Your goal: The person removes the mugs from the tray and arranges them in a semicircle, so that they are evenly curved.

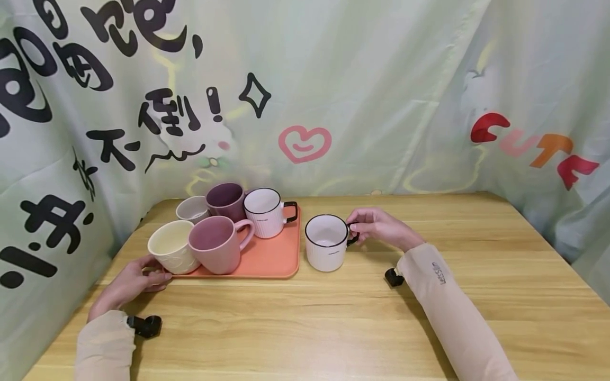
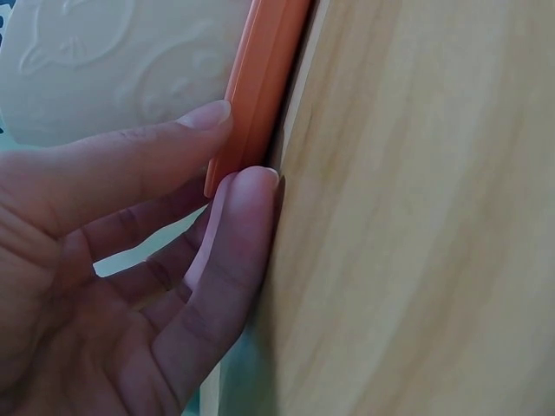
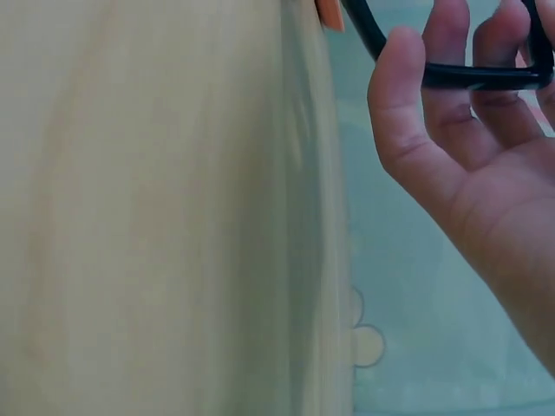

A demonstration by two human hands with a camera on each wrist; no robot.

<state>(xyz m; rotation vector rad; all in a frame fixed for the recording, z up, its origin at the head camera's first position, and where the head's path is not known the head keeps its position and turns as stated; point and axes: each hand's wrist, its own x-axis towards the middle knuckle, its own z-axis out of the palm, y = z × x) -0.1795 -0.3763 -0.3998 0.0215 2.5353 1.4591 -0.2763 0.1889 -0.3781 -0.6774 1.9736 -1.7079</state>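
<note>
In the head view my right hand (image 1: 378, 226) holds a white mug (image 1: 326, 254) with a black rim by its black handle; the right wrist view shows the fingers curled through that handle (image 3: 486, 78). Whether the mug touches the table cannot be told. At the near left corner of a coral-orange tray (image 1: 274, 262), my left hand (image 1: 135, 283) pinches the edge between thumb and fingers, as the left wrist view of the tray (image 2: 260, 78) confirms. Closest to that hand on the tray is a cream mug (image 1: 172, 247) with a raised pattern.
Also on the tray stand a pink mug (image 1: 216, 251), a dark purple mug (image 1: 225, 198), a pale cup (image 1: 192, 208) and a ribbed white mug (image 1: 267, 219) with a black handle. Under everything is a wooden table (image 1: 333, 323), backed by a printed curtain (image 1: 371, 106).
</note>
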